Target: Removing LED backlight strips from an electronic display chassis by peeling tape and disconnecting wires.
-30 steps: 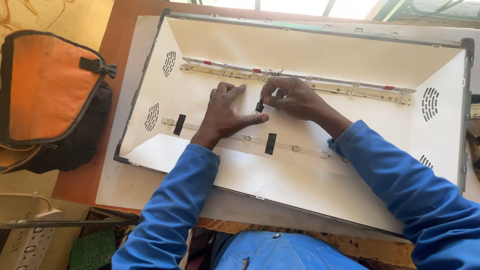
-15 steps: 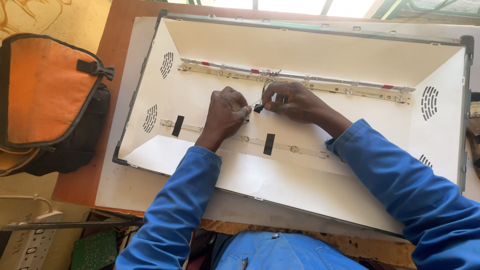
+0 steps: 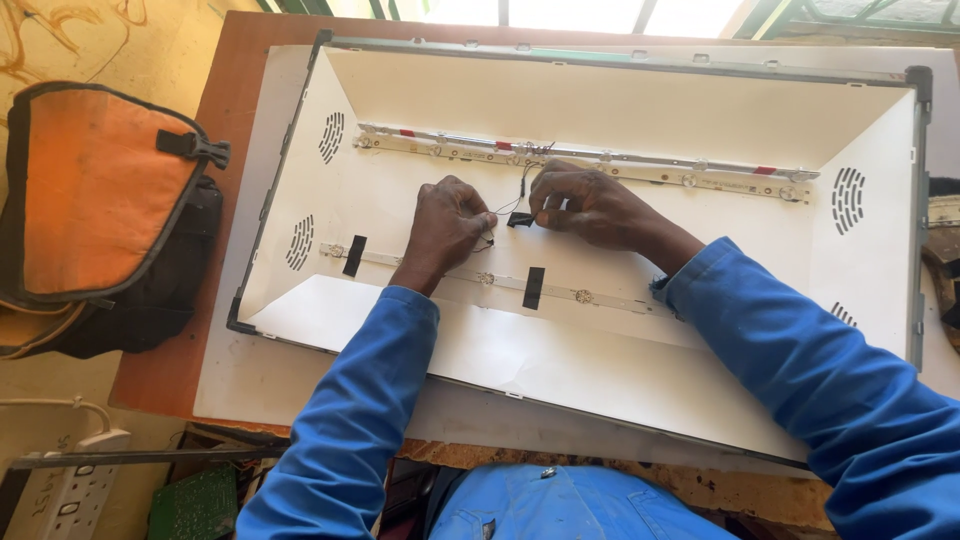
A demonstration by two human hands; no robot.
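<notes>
**Both hands pinch thin wires inside an opened white panel**

Right now both hands work close together at the middle of a wide white backlight tray point(image 3: 400, 200) lying flat on a brown table point(image 3: 160, 380). The left hand point(image 3: 447, 225) is curled nearly into a fist, knuckles up, its fingertips pinched at the end of a thin dark wire point(image 3: 500, 212) just above the lower light strip point(image 3: 560, 290). The right hand point(image 3: 590, 208) is also curled, its fingers bent inward and closed over a small black connector point(image 3: 519, 219), from which another thin wire rises toward the upper light strip point(image 3: 640, 167). The two hands sit just apart, with the wire bridging the gap between them.

Both strips run lengthwise across the tray, left to right, roughly parallel to its long edges, with a slight downward slant toward the right. The lower strip carries two short pieces of black tape point(image 3: 534, 287) laid across it. The wires themselves run mostly up and down between the strips, crosswise to them.

Blue sleeves point(image 3: 350, 420) cover both forearms. An orange and black bag point(image 3: 100, 200) lies on the left, beside the tray, and a white power strip point(image 3: 60, 480) and a green circuit board point(image 3: 195, 505) show at the lower left.
</notes>
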